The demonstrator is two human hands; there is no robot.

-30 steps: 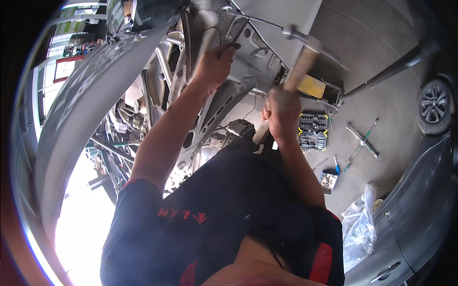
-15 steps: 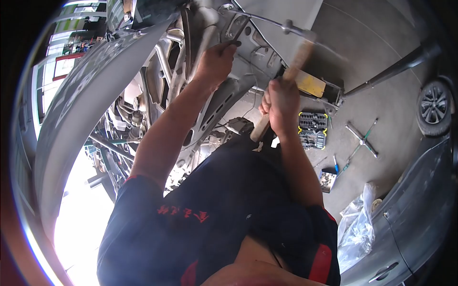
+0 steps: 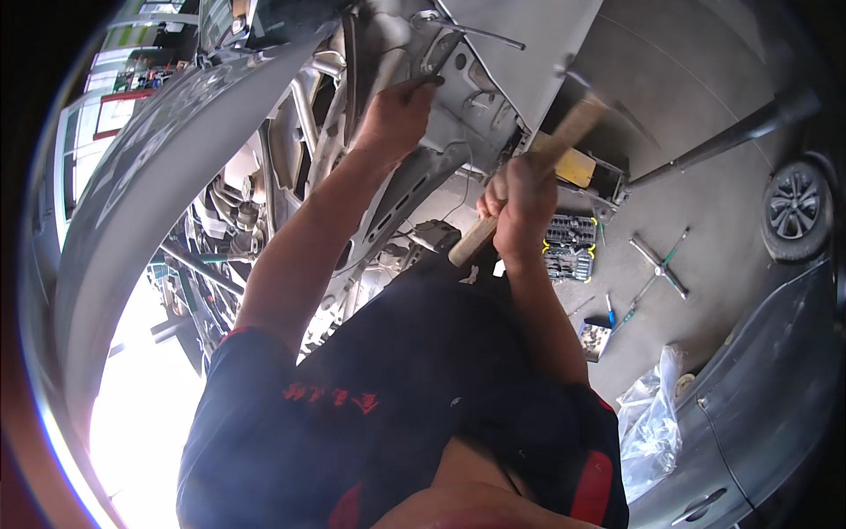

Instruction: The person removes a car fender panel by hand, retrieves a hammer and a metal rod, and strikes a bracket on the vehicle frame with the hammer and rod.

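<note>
My right hand [image 3: 522,201] is closed round the wooden handle of a hammer [image 3: 577,128]; the blurred metal head sits at the upper right end of the handle. My left hand [image 3: 403,110] is closed on a dark tool [image 3: 434,79], only partly showing at my fingertips, against the grey metal body panel [image 3: 454,110] of a car. To the right of that hand a thin metal rod [image 3: 480,33] sticks out from the body, apart from the hammer head.
A grey fender [image 3: 167,150] curves along the left. On the floor at right lie a socket set [image 3: 570,247], a cross wrench [image 3: 660,268], a parts tray [image 3: 595,339] and clear plastic [image 3: 654,414]. A dark pole [image 3: 723,145] slants near a wheel [image 3: 796,201].
The hammer has swung away from the rod, its head now lower and farther right. My left hand has stayed at the panel. The floor items have shifted slightly left in view.
</note>
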